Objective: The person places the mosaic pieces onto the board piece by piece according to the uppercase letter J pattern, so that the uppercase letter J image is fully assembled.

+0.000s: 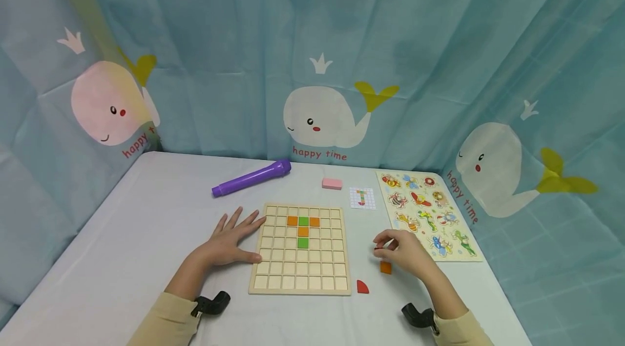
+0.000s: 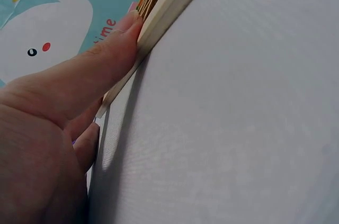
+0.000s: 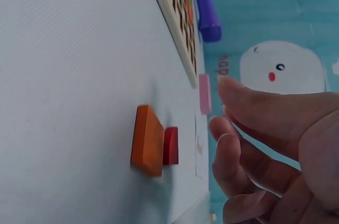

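A wooden grid board lies on the table, with orange squares and green squares set in a T shape. My left hand is spread at its left side, thumb and a fingertip resting on the edge; the left wrist view shows the thumb on the rim. Right of the board, my right hand hovers with bent fingers, nothing between thumb and fingertips. Below it, a red piece lies behind a loose orange square. A red quarter-circle piece lies nearer the board.
A small pattern card and a pink eraser-like block lie behind the board. A purple toy microphone is at the back left. An insect puzzle board lies at the right. Whale-print curtains surround the table.
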`<action>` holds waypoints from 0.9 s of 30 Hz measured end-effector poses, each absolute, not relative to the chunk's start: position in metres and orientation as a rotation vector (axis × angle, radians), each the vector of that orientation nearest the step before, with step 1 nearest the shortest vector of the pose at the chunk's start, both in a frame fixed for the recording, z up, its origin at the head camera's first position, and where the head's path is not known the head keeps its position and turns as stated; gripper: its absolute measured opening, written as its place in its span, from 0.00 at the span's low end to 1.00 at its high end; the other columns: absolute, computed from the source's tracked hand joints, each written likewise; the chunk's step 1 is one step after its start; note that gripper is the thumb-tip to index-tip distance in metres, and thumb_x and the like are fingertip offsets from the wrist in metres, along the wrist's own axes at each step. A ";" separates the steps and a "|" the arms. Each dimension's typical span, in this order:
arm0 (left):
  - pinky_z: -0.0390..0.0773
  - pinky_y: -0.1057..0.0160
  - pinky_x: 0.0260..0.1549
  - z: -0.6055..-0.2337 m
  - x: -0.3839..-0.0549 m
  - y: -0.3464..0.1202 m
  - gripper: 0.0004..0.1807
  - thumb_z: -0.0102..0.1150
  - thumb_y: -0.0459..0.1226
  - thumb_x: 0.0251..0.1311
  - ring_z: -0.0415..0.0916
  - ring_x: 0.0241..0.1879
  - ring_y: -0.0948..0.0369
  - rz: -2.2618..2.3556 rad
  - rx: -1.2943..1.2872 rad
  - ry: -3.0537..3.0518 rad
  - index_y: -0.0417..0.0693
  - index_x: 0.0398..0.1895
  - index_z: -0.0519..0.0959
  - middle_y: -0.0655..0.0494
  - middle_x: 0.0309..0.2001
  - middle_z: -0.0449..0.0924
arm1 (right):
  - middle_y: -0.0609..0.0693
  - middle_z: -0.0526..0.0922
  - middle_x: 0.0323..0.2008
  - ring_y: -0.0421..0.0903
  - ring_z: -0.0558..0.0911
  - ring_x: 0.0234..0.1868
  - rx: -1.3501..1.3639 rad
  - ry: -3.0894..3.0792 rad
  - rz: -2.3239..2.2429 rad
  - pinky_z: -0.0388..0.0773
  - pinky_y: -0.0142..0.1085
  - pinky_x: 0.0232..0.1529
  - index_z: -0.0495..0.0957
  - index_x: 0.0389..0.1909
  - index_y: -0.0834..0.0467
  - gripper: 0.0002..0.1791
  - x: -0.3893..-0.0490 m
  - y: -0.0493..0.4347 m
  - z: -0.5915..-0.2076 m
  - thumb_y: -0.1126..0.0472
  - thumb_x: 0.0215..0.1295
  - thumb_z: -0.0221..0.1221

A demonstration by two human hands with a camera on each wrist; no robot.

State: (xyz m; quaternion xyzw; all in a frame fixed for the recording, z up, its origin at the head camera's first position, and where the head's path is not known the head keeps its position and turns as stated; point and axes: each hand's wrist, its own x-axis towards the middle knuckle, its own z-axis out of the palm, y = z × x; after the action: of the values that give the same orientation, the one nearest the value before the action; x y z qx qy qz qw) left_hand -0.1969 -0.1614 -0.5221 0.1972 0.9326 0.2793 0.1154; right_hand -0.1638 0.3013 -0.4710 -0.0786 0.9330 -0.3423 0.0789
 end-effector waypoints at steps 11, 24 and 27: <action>0.22 0.34 0.73 -0.523 -0.197 -0.161 0.58 0.69 0.68 0.45 0.26 0.80 0.39 0.829 0.585 2.737 0.60 0.80 0.57 0.50 0.82 0.46 | 0.43 0.80 0.27 0.41 0.74 0.25 -0.249 2.734 -0.944 0.72 0.30 0.25 0.86 0.31 0.52 0.12 -0.155 0.321 -0.478 0.57 0.47 0.79; 0.22 0.33 0.73 -0.521 -0.196 -0.161 0.58 0.70 0.67 0.45 0.26 0.80 0.38 0.834 0.585 2.738 0.60 0.80 0.58 0.50 0.82 0.47 | 0.44 0.74 0.23 0.41 0.71 0.26 -0.209 2.756 -0.921 0.67 0.30 0.25 0.78 0.26 0.52 0.16 -0.153 0.312 -0.483 0.57 0.46 0.79; 0.23 0.34 0.74 -0.522 -0.196 -0.161 0.58 0.70 0.68 0.45 0.26 0.80 0.39 0.828 0.581 2.741 0.60 0.80 0.58 0.50 0.82 0.47 | 0.43 0.76 0.24 0.40 0.72 0.25 -0.205 2.754 -0.941 0.68 0.30 0.24 0.77 0.25 0.49 0.15 -0.157 0.308 -0.482 0.54 0.50 0.77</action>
State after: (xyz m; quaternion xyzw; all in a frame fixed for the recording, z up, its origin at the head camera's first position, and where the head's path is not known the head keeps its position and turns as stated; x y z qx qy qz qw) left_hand -0.1963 -0.1612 -0.5221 0.1977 0.9325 0.2817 0.1096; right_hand -0.1565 0.3084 -0.4823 -0.0699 0.9380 -0.3206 0.1116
